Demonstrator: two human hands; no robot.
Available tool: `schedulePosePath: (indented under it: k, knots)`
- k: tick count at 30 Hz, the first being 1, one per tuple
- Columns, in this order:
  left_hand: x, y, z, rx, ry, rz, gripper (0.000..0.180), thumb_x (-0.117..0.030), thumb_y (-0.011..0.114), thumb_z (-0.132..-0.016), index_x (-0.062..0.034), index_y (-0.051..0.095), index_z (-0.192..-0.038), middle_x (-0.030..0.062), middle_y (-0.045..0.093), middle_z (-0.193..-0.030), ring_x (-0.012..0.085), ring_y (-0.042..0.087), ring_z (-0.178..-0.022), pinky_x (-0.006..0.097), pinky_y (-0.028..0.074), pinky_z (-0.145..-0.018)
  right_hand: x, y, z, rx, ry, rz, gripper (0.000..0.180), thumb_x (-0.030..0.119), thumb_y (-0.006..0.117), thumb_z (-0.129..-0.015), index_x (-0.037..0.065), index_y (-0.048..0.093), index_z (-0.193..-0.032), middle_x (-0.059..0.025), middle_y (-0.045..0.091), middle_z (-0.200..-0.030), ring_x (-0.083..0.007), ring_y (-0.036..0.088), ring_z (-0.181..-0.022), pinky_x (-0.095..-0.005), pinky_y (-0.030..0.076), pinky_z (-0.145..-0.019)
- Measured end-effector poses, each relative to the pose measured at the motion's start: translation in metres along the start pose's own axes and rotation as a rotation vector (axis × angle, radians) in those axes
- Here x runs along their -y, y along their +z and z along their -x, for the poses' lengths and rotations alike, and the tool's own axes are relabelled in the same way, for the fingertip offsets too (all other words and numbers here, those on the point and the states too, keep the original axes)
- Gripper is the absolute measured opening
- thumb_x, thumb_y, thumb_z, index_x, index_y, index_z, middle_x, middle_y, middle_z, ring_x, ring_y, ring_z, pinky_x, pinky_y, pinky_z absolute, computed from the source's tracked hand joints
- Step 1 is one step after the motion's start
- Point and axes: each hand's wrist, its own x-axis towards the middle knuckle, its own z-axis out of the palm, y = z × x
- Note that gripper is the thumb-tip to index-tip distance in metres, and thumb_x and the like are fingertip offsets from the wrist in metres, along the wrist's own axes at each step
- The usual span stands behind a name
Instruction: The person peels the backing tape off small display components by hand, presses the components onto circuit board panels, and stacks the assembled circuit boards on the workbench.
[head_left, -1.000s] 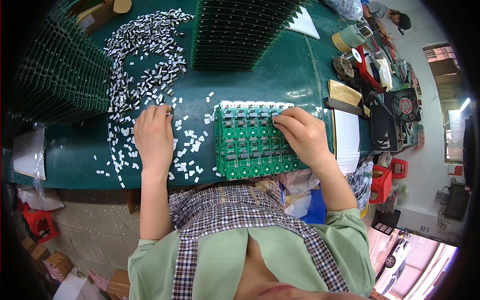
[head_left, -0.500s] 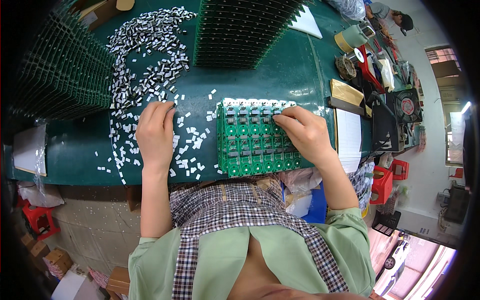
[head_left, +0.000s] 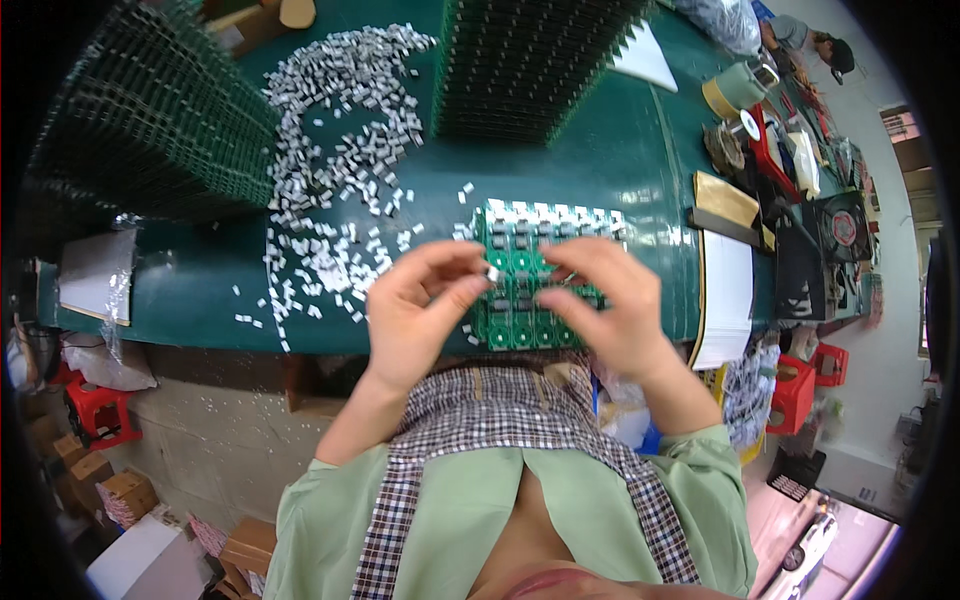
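Note:
A stack of green circuit board panels [head_left: 513, 338], with rows of ring marks and small dark parts, lies at the near edge of the table. Over its left side, my left hand [head_left: 420, 310] pinches a small white block-shaped part [head_left: 493, 273] between thumb and index finger. My right hand [head_left: 615, 300] hovers above the panel's right half, thumb and fingers apart; nothing clear shows between them. Many loose small white-and-dark parts [head_left: 345, 85] are heaped left of the panel, thinning out into a scatter toward the near edge.
Tall stacks of green boards stand at the far left [head_left: 170, 120] and far middle [head_left: 520, 70]. Papers [head_left: 727, 300], a green jar-shaped container [head_left: 735, 90] and a black fan unit [head_left: 840, 235] line the right side. Another person [head_left: 800, 45] is at the far right.
My left hand has moved right from the loose parts to the panel, with a small part in its pinch. My right hand's fingers have parted above the panel. The whole view has shifted.

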Motion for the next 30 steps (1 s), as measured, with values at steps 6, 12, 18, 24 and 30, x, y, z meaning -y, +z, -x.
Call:
schedulePosePath:
  k: [6, 12, 18, 24, 30]
  knots:
    - [0.016, 0.012, 0.007, 0.128, 0.061, -0.033, 0.014, 0.010, 0.063, -0.078, 0.0055, 0.061, -0.090, 0.0118, 0.063, -0.095, 0.0165, 0.061, -0.088, 0.028, 0.050, -0.079, -0.008, 0.017, 0.010, -0.015, 0.046, -0.264, 0.019, -0.001, 0.073, -0.070, 0.000, 0.064, -0.087, -0.0098, 0.062, -0.088, -0.0173, 0.062, -0.074, -0.0266, 0.052, -0.061]
    - [0.016, 0.013, 0.008, 0.233, 0.191, -0.277, 0.007, 0.000, 0.062, -0.082, 0.0023, 0.059, -0.089, 0.0102, 0.060, -0.089, 0.0183, 0.059, -0.083, 0.029, 0.048, -0.074, -0.001, 0.017, 0.018, -0.026, 0.090, -0.333, 0.020, -0.004, 0.074, -0.067, -0.002, 0.065, -0.085, -0.0108, 0.062, -0.086, -0.0171, 0.064, -0.077, -0.0268, 0.055, -0.066]
    - [0.014, 0.015, 0.010, 0.354, 0.411, -0.404, 0.009, 0.004, 0.059, -0.081, 0.0005, 0.054, -0.087, 0.0112, 0.058, -0.086, 0.0246, 0.057, -0.077, 0.032, 0.046, -0.067, -0.006, 0.013, 0.027, -0.003, 0.055, -0.340, 0.022, -0.002, 0.076, -0.065, -0.002, 0.065, -0.084, -0.0112, 0.064, -0.083, -0.0174, 0.064, -0.073, -0.0271, 0.055, -0.064]
    - [0.012, 0.017, 0.008, 0.373, 0.489, -0.432, 0.014, 0.006, 0.062, -0.077, 0.0012, 0.054, -0.087, 0.0117, 0.058, -0.084, 0.0254, 0.058, -0.075, 0.033, 0.047, -0.066, -0.003, 0.013, 0.033, -0.061, -0.019, -0.227, 0.019, -0.002, 0.074, -0.066, -0.001, 0.063, -0.081, -0.0106, 0.064, -0.080, -0.0173, 0.062, -0.070, -0.0264, 0.052, -0.061]
    - [0.010, 0.023, 0.018, 0.398, 0.367, -0.386, 0.011, 0.004, 0.061, -0.077, 0.0012, 0.055, -0.085, 0.0121, 0.057, -0.081, 0.0269, 0.057, -0.072, 0.033, 0.046, -0.064, -0.014, 0.016, 0.041, 0.139, 0.396, -0.894, 0.012, 0.000, 0.070, -0.073, -0.001, 0.061, -0.081, -0.0074, 0.061, -0.083, -0.0121, 0.060, -0.074, -0.0259, 0.053, -0.067]
